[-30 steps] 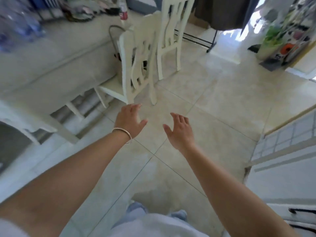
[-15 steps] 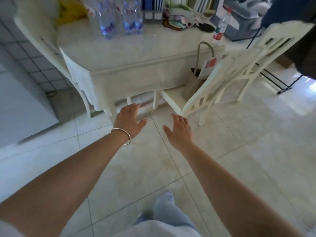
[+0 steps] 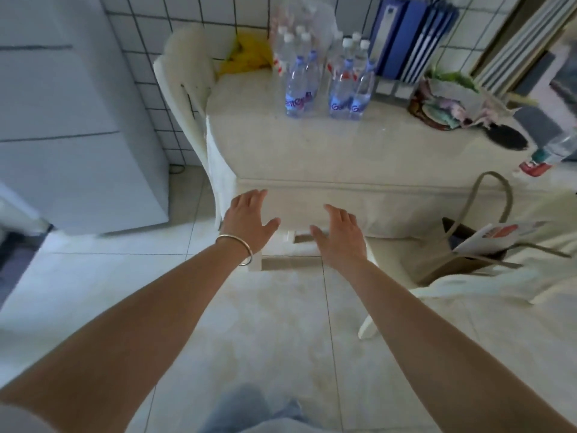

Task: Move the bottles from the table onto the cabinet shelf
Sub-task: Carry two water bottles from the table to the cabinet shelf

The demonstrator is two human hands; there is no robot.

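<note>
The bottles (image 3: 324, 79) are standing clustered at the worktop's (image 3: 327, 151) far edge, four blue-labelled in front, others blurred behind; both hands are hovering well short of them, left hand (image 3: 248, 221) and right hand (image 3: 342, 235) spread wide, holding nothing; blue folders (image 3: 409, 35) are leaning just right.

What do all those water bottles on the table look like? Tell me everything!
The water bottles are clear plastic with white caps and blue labels bearing purple letters. They stand upright, packed close together at the far side of the table, near the tiled wall, beside the blue folders. Those behind are blurred, so their number is unclear. Neither hand touches them.
</note>
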